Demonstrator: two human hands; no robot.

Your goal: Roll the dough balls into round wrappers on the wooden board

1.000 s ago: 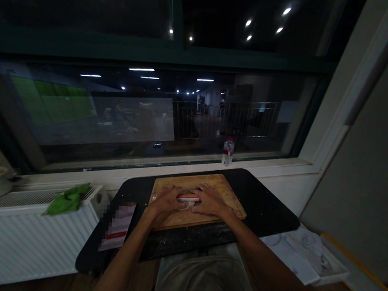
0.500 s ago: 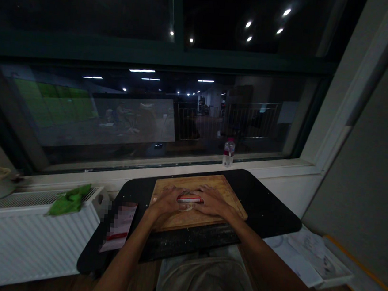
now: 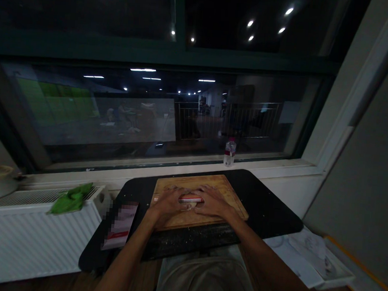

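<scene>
Handling seems unfinished: a red-and-white oblong item [image 3: 190, 199] is framed by left hand [image 3: 170, 201] and right hand [image 3: 212, 201], fingers curved, grip unclear.

A black table [image 3: 269, 213] bears a wooden board [image 3: 189, 218], flat red-banded item [image 3: 124, 220] and crumbs [image 3: 189, 242].

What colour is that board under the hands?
Light yellowish-brown; the wooden cutting board shows in the head view.
</scene>
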